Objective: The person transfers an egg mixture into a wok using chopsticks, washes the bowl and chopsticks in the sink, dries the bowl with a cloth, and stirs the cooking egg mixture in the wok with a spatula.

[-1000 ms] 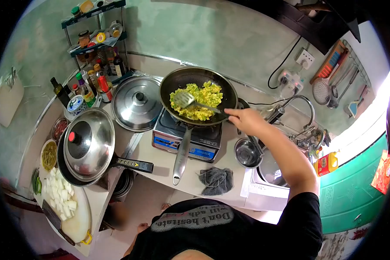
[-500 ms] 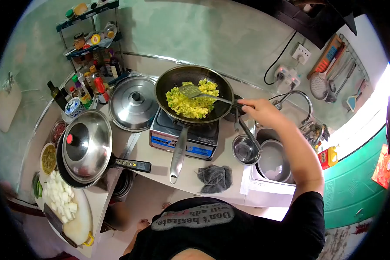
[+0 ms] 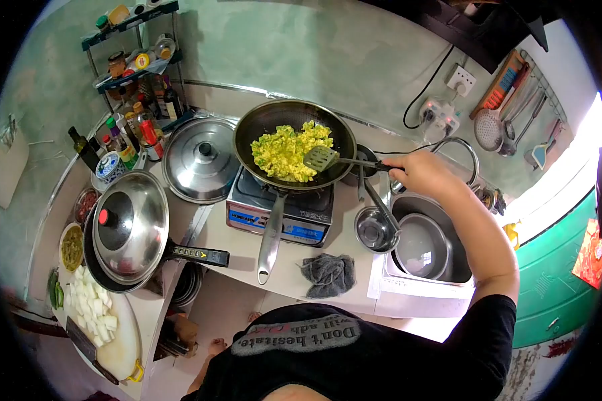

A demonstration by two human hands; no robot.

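Note:
My right hand [image 3: 418,171] is closed around the dark handle of a slotted spatula [image 3: 322,158]. The spatula's head rests at the right side of the yellow scrambled egg with green bits [image 3: 281,148]. This egg lies in a dark wok [image 3: 247,123] on a portable stove [image 3: 314,212]. The wok's metal handle [image 3: 271,240] points toward my body. Low beside my shirt hangs my left hand [image 3: 217,346], small in view, away from the counter; its fingers are not clear.
Left of the stove are a steel lid [image 3: 194,175] and a covered pan [image 3: 137,207]. Cut white pieces [image 3: 93,304] and a cleaver [image 3: 81,339] lie on a cutting board [image 3: 128,341]. A grey cloth [image 3: 328,274], a ladle [image 3: 376,229] and a sink basin [image 3: 425,250] are to the right.
My right hand has moved right, drawing the spatula from the egg's middle to its right edge. The view has shifted slightly.

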